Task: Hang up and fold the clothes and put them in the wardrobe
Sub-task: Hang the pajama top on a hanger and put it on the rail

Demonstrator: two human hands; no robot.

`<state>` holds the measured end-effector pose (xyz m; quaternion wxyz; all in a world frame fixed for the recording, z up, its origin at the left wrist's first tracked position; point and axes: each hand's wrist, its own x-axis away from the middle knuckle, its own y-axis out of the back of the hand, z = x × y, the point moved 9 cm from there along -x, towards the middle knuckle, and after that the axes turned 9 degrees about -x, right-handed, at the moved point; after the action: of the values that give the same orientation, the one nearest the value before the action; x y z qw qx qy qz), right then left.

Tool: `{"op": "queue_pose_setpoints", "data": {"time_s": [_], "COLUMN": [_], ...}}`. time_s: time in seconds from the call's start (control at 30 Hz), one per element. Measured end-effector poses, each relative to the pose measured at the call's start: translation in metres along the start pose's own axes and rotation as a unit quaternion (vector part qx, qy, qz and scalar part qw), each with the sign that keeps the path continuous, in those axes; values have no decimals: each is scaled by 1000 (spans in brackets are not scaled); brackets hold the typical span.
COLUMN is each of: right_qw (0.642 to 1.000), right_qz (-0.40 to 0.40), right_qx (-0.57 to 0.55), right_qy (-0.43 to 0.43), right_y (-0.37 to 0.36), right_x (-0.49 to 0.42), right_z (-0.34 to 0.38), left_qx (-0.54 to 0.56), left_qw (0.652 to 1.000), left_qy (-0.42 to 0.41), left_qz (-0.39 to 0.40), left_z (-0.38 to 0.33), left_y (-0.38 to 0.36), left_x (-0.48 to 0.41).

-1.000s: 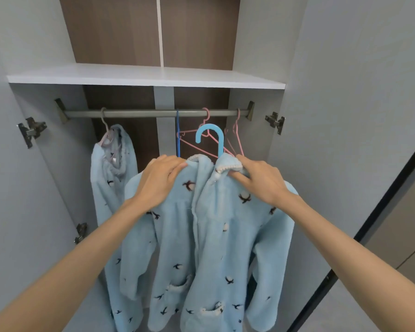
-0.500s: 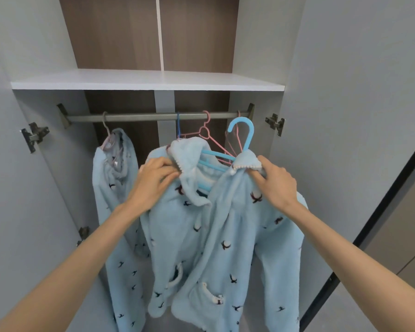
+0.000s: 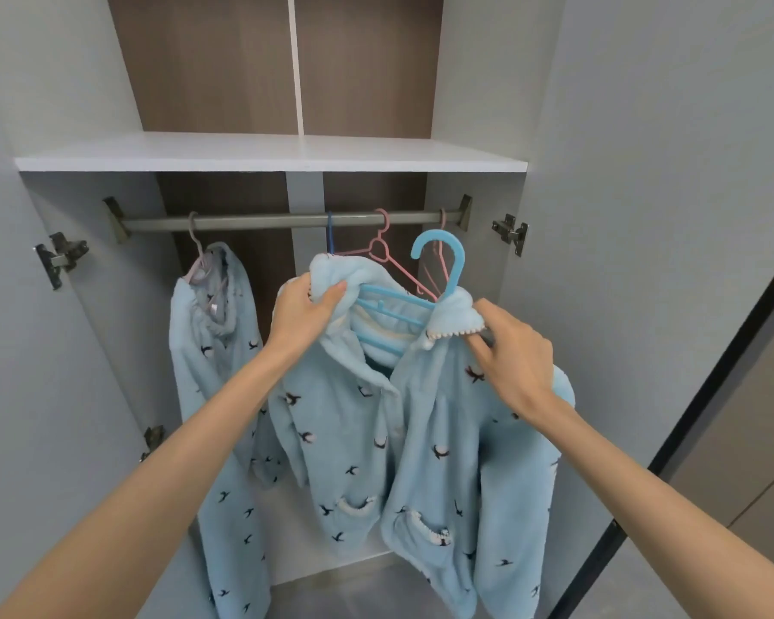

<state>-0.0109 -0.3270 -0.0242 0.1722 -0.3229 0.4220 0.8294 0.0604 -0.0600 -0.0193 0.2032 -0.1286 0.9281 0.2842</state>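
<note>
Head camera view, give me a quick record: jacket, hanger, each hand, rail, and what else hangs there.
jacket: light blue fleece with bird print, draped on the blue hanger, open at the collar
blue hanger: hook below the rail, not on it
left hand: grips one side of the collar
right hand: pinches the other side's trimmed edge
rail: carries pink hangers and a matching garment at the left end
</note>
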Motion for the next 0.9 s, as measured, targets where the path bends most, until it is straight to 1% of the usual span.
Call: {"op": "queue_pose_setpoints", "data": {"time_s": [0.07, 0.17, 0.23, 0.27, 0.3, 0.33, 0.37, 0.4, 0.43, 0.47, 0.53, 0.57, 0.6, 0.63, 0.67, 0.7, 0.73, 0.77, 0.8, 0.87, 0.9], "right_qw": [999, 997, 998, 998, 999, 999, 999, 1000, 1000, 1000, 999, 999, 999, 999, 999, 998, 997, 996, 994, 989, 986], "right_qz": [32, 72, 63, 54, 45, 37, 32, 28, 25, 24, 29, 34, 39, 43, 44, 45, 46, 51, 59, 99, 126], "right_qx": [-4, 8, 11, 9, 7, 5, 3, 2, 2, 2, 4, 6, 7, 8, 6, 4, 3, 5, 9, 13, 7], "right_qy": [17, 32, 21, 16, 14, 13, 12, 11, 9, 10, 15, 16, 18, 22, 30, 41, 56, 73, 91, 110, 112], "right_y": [-5, -15, -15, -13, -11, -8, -6, -4, -3, -2, -3, -3, -4, -5, -6, -7, -7, -8, -10, -16, -19], "right_x": [3, 9, 11, 12, 12, 12, 12, 12, 13, 13, 13, 13, 13, 13, 12, 12, 11, 10, 9, 7, 7], "right_z": [-3, -6, -12, -14, -16, -16, -17, -17, -18, -19, -20, -20, -19, -17, -13, -7, -1, 4, 7, 6, 4], "left_qx": [36, 76, 136, 169, 193, 196, 157, 80, -12, -96, -216, -249, -268, -275, -276, -279, -288, -313, -349, -416, -424], "left_qw": [999, 986, 972, 965, 962, 965, 975, 987, 993, 992, 970, 955, 941, 927, 911, 894, 877, 863, 850, 824, 825], "left_qy": [-16, -47, -17, 9, 41, 80, 113, 127, 113, 75, -36, -105, -177, -248, -303, -330, -333, -328, -332, -349, -343], "left_qz": [35, 137, 192, 199, 188, 156, 107, 51, 2, -38, -105, -120, -103, -49, 33, 121, 189, 222, 214, 160, 148], "left_z": [-13, -38, -39, -34, -28, -18, -5, 4, 8, 3, -18, -33, -48, -62, -70, -72, -70, -64, -61, -56, -54], "left_y": [-7, -33, -49, -53, -53, -48, -39, -27, -14, -4, 11, 13, 8, -4, -22, -41, -57, -68, -72, -73, -72], "left_x": [1, 15, 25, 27, 26, 22, 18, 14, 12, 12, 15, 18, 20, 23, 28, 36, 45, 51, 52, 51, 52]}}
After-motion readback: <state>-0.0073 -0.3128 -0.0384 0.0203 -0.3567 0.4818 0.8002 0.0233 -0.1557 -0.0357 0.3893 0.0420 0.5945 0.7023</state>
